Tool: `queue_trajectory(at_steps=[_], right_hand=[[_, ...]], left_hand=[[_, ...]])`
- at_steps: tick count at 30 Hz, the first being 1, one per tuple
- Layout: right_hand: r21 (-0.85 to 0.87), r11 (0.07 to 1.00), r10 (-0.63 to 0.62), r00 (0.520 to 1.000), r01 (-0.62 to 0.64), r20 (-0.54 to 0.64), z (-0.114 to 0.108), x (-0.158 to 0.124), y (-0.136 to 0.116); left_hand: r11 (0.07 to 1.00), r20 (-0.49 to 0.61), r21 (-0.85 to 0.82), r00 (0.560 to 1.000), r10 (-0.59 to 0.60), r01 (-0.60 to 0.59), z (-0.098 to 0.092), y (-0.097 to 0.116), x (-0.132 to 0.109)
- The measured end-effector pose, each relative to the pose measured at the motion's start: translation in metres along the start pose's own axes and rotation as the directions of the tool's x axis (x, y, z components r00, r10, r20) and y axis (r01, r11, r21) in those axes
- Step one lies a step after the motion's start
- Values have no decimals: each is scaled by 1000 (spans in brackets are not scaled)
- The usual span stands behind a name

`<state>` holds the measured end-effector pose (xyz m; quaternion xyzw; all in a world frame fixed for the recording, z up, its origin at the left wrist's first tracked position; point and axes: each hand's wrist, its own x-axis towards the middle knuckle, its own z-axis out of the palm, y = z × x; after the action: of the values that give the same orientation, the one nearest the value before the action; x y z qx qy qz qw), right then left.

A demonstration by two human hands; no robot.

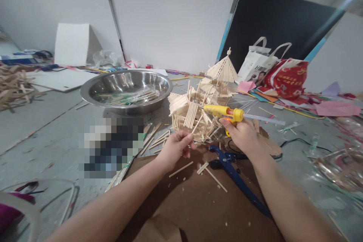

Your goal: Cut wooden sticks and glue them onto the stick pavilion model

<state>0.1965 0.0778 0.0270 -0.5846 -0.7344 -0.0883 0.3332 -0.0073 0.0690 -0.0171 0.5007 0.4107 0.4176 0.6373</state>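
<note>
Pinching one stick point(197, 125), the left hand point(178, 146) is near one glue gun point(217, 111) gripped by the right hand point(241, 136).

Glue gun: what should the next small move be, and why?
I'd probably dab glue near the upper end of the stick: the left hand pinches it by the wooden model, and the right hand holds the glue gun with its nozzle close above.

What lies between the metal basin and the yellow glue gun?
The head view shows part of the stick model between the basin and the glue gun.
</note>
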Motion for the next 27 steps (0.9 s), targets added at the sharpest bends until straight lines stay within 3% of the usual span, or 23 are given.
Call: queue_trajectory(at_steps=[6,16,27], right_hand=[[16,1000,2,1000,-2,4,4,1,0],[-7,999,46,999,-46,13,6,0,-2],[-46,999,13,1000,-14,-20,6,0,-1]], left_hand=[[993,27,-107,999,-43,46,3,1,-1],[993,21,-100,998,-63,65,4,2,-1],[991,32,-118,998,-59,62,4,0,0]])
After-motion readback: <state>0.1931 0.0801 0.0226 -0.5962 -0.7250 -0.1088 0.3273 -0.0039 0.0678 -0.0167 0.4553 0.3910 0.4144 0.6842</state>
